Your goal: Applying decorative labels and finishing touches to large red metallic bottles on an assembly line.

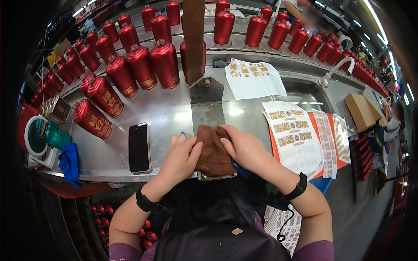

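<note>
A brown cloth (212, 152) lies at the front edge of the metal worktop, between my two hands. My left hand (182, 154) grips its left side, thumb on top and a blue band around one finger. From the other side my right hand (244, 148) has its fingers closed on the cloth's upper right corner. What lies beneath the cloth is hidden. Left of my left hand rests a dark-screened phone (139, 150). Sheets of gold decals (298, 137) lie to the right of my right hand. Red bottles (105, 98) with gold decoration stand at the left.
A brown post (193, 39) rises from the worktop ahead. Behind it, a curved conveyor (235, 42) carries several red bottles. A sink with a white tap (337, 71) and a cardboard box (361, 113) are at right. Left are a teal container (56, 135) and a blue cloth (69, 163).
</note>
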The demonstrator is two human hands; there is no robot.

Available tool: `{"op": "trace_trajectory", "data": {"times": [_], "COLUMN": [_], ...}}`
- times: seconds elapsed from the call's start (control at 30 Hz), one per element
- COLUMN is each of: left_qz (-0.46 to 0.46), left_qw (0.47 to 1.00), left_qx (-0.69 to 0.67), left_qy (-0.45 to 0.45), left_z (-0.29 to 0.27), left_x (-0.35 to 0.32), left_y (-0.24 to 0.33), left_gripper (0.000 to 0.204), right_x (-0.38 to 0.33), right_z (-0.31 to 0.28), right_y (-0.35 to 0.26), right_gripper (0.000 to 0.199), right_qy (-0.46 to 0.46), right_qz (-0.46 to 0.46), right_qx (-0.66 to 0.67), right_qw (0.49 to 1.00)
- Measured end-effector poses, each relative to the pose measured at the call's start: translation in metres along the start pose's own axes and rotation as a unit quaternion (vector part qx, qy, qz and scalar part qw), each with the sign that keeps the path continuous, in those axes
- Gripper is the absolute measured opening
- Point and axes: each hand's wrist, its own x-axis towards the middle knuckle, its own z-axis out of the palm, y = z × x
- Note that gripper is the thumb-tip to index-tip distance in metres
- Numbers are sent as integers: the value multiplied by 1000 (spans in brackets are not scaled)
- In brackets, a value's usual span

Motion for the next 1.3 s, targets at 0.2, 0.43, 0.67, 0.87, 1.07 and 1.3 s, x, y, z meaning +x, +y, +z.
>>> {"op": "trace_trajectory", "data": {"times": [0.2,0.43,0.67,0.87,1.07,1.3], "left_qz": [4,14,175,127,73,133], "left_qw": [994,986,978,988,994,971], "left_qx": [-38,6,111,56,19,193], "left_qy": [107,164,-21,-66,-84,-45], "left_z": [16,7,-14,-16,-3,-5], "left_x": [-9,-8,0,-2,5,15], "left_y": [-18,2,20,36,28,33], "left_gripper": [22,40,59,52,42,56], "right_x": [-2,0,-34,-40,-32,-21], "right_z": [7,2,-16,-19,-20,-30], "right_y": [1,16,-23,-8,-2,1], "right_gripper": [36,42,54,49,50,55], "right_qy": [57,68,-33,-46,-65,-118], "right_qz": [-36,18,-71,-49,-45,-43], "right_qx": [-42,-99,-105,-126,-99,-70], "right_qw": [997,993,991,990,992,990]}}
